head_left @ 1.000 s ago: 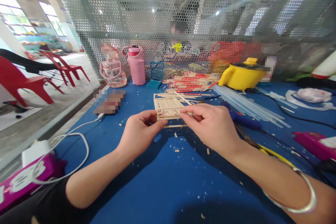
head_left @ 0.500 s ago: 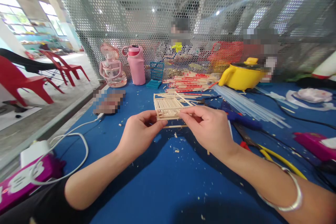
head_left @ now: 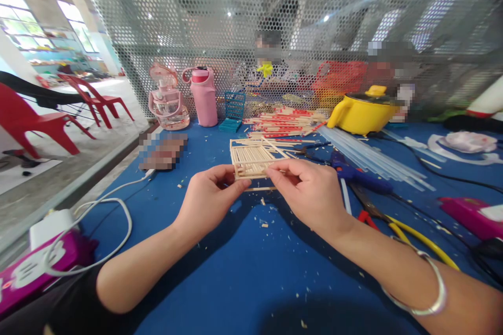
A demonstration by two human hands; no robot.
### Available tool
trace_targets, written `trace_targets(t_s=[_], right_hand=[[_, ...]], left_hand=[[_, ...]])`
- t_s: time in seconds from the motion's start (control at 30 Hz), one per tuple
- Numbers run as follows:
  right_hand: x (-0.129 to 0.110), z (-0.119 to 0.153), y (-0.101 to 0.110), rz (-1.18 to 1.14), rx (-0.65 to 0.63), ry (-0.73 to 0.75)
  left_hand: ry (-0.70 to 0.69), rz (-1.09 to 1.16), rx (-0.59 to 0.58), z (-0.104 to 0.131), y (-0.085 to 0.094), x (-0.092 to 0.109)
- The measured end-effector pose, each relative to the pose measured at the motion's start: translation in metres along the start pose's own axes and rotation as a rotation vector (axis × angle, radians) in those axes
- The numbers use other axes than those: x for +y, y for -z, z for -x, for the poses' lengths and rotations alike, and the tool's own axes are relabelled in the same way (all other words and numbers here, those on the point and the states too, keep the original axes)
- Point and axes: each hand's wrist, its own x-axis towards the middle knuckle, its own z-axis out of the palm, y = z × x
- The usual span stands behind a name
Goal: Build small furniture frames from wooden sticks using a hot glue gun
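A small frame of pale wooden sticks [head_left: 253,156], with a slatted panel of sticks side by side, is held just over the blue table. My left hand [head_left: 212,194] is closed on its near left corner, thumb in front and fingers behind. The near right part of the frame is pinched between thumb and fingers of my right hand [head_left: 308,188]; its fingertips hide what exactly they touch there. Just below the frame lies a loose stick [head_left: 262,189]. Behind it is a heap of red-marked wooden sticks [head_left: 288,120].
Right of my hands lie a blue glue gun [head_left: 363,178], translucent glue sticks [head_left: 377,159] and a cutting tool with yellow and red handles [head_left: 393,222]. A yellow pot [head_left: 363,114], pink bottle [head_left: 205,99] and clear bottle [head_left: 170,107] stand before a perforated metal screen [head_left: 196,21]. People sit behind it.
My right hand and wrist have shifted very slightly, the bracelet moving a little left. My left hand and the stick frame stay nearly still.
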Motion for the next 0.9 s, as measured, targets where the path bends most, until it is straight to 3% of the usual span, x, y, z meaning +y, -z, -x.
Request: trace_targets(t_s=[0.3,0.43,0.53,0.77,0.9], right_hand=[[0.0,0.002,0.001,-0.015,-0.028,-0.009],[-0.003,0.002,0.015,-0.049,0.039,0.025],[-0.003,-0.001,0.028,-0.056,0.059,-0.035],[0.016,0.007,0.026,-0.015,-0.323,-0.062],[0.022,0.014,0.02,-0.099,-0.411,-0.009]], left_hand=[[0.003,-0.012,0.006,0.0,0.0,-0.001],[-0.002,-0.038,0.001,0.002,0.001,-0.002],[-0.004,-0.049,-0.022,0.003,0.002,-0.003],[0.065,-0.129,-0.081,0.016,0.003,-0.015],[-0.018,-0.319,0.0,0.029,0.007,-0.016]])
